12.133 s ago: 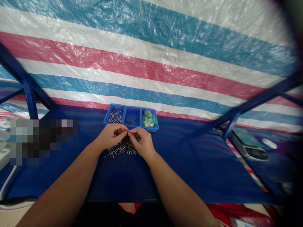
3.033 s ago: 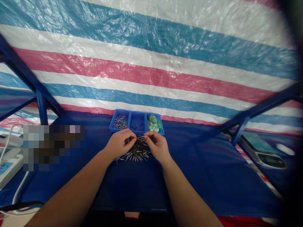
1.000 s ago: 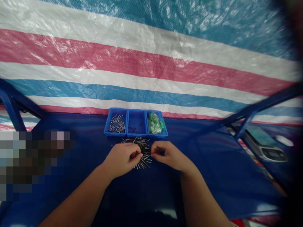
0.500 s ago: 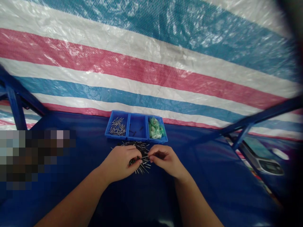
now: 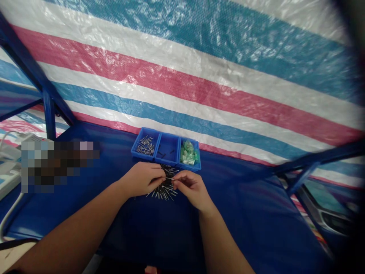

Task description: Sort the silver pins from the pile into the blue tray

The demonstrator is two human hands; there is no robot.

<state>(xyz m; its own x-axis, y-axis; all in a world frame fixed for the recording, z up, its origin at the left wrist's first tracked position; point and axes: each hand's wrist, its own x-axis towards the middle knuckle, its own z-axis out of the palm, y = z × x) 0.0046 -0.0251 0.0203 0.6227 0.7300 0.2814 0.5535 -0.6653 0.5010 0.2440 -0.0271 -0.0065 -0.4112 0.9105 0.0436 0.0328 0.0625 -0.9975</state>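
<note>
Hands (image 5: 144, 179) pinching, thin rod (image 5: 169, 178) between them

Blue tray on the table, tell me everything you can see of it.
The blue tray looks like glossy plastic, with three compartments parted by low walls. It sits upright on the blue tabletop, near the striped sheet. Thin silvery pins lie jumbled in its left compartment, a few slim dark pieces in the middle, and crumpled green, shiny material in the right. Whether the heap in front touches it is unclear.
</note>
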